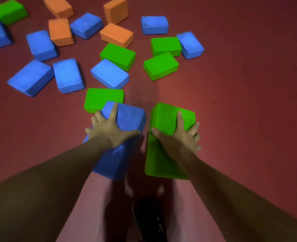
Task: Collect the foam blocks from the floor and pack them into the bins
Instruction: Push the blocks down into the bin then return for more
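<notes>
Near the middle of the dark red floor [240,102], just ahead of the person's legs, the left hand [109,128] held a blue rectangular foam block [130,117] and the right hand [177,138] held a green rectangular foam block [163,117]. Each hand lay over its block's upper face, toward the far half. The left fingers [114,110] were spread wide, with the thumb hooked over the inner side. The right fingers [179,119] were likewise spread, the outer ones wrapped over the outer edge. Both blocks ran lengthwise away from the person, side by side and apart, so each grip spanned the short width. Whether either block had left the floor could not be told. A second green foam block [100,97] lay just behind the blue one, and more blue, green and orange blocks were scattered toward the far left corner. No bin was in view, so the carry would probably call for a turn.
</notes>
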Available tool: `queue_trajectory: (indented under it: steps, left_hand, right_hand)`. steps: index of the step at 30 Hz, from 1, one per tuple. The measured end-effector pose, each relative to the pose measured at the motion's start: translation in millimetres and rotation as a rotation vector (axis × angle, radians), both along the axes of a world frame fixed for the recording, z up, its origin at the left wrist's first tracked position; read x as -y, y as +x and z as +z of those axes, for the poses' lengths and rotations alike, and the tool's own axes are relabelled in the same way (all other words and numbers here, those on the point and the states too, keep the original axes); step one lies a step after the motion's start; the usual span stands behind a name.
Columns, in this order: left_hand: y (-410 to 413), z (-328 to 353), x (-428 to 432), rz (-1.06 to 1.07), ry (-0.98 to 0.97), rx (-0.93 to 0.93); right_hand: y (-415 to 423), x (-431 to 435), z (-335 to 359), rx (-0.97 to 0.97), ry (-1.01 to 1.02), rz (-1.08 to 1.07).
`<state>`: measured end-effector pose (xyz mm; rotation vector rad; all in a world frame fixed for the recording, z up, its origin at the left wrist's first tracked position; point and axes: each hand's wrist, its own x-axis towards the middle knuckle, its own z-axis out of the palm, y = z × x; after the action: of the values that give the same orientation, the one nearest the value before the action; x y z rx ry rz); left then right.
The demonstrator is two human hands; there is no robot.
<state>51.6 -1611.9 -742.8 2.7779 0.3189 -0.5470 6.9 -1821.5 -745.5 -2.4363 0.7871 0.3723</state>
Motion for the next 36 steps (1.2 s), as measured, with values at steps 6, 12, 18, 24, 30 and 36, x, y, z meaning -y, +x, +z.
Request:
queue_trajectory:
  steps: [6,12,18,24,30,36]
  left_hand:
    - [-20,92,127,-0.261,0.018,0.039]
    - [-64,121,305,-0.434,-0.024,0.061]
    - [-156,99,505,-0.580,-0.072,0.170]
    - [-234,85,693,-0.725,-0.080,0.116]
    - [-294,102,873,-0.854,-0.104,0.097]
    - [-339,103,1037,-0.995,-0.130,0.103]
  right_hand:
    - [-78,102,82,0.031,-0.028,-0.207]
    - [-154,244,109,0.084,-0.049,-0.448]
    - [-259,416,92,0.062,-0.102,-0.610]
    - [-351,583,84,0.056,-0.049,-0.805]
    - [-427,734,102,0.069,-0.074,-0.918]
    - [-485,875,106,0.071,-0.068,-1.088]
